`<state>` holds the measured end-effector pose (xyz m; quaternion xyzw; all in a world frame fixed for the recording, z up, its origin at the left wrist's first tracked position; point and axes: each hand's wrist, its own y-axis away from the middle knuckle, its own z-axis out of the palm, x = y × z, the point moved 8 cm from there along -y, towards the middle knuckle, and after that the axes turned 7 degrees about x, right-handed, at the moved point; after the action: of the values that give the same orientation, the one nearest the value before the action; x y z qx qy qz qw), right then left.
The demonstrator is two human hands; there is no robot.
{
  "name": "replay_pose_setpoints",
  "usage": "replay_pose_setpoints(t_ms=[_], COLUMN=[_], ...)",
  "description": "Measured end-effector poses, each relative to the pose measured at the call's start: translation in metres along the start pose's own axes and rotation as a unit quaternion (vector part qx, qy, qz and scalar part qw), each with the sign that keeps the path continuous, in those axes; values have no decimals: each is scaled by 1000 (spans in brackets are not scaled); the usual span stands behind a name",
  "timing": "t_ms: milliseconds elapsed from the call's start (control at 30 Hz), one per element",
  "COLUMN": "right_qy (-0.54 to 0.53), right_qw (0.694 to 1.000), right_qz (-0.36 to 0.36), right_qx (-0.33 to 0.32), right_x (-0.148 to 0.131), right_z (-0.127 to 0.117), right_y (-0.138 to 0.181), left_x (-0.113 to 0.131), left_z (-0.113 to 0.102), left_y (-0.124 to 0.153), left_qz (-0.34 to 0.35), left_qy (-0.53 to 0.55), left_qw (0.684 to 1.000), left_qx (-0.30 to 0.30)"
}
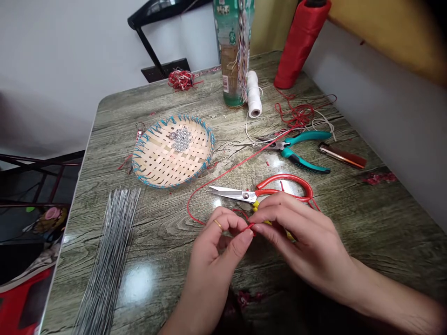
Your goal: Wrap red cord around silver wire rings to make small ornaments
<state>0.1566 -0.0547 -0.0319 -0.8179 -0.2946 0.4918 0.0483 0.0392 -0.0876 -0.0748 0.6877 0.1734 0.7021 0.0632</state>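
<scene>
Near the front of the table my left hand (218,251) and my right hand (305,237) meet fingertip to fingertip. Both pinch a short stretch of red cord (250,227), partly hidden by the fingers. A line of that cord loops out past my left hand and runs up to a red tangle at the back right. Just beyond my fingers lie scissors (246,195) with red handles, blades pointing left. Something yellow (256,204) shows in part under my right hand; its kind is hidden.
A woven basket (157,163) with small silver pieces sits left of centre. A bundle of metal wires (108,260) lies front left. Behind are teal pliers (300,149), a lighter-like copper object (342,156), white thread spool (254,95), green bottle (230,56) and red cord spool (300,44).
</scene>
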Motion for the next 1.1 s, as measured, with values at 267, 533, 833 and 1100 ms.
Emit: replay_pose_setpoints(t_ms=[267, 533, 833, 1100], right_qy=[98, 126, -187, -156], right_qw=[991, 983, 970, 957], right_qz=[-91, -122, 132, 214], right_qx=[28, 54, -82, -117], right_x=[-12, -14, 12, 23], right_z=[2, 0, 8, 5], right_y=[5, 12, -5, -2], left_x=[-7, -13, -6, 18], left_z=[1, 7, -2, -17], left_y=[-1, 0, -2, 4], left_qz=[-49, -113, -26, 128], left_qy=[110, 160, 77, -115], left_qw=[993, 980, 997, 978], left_qx=[-7, -31, -2, 121])
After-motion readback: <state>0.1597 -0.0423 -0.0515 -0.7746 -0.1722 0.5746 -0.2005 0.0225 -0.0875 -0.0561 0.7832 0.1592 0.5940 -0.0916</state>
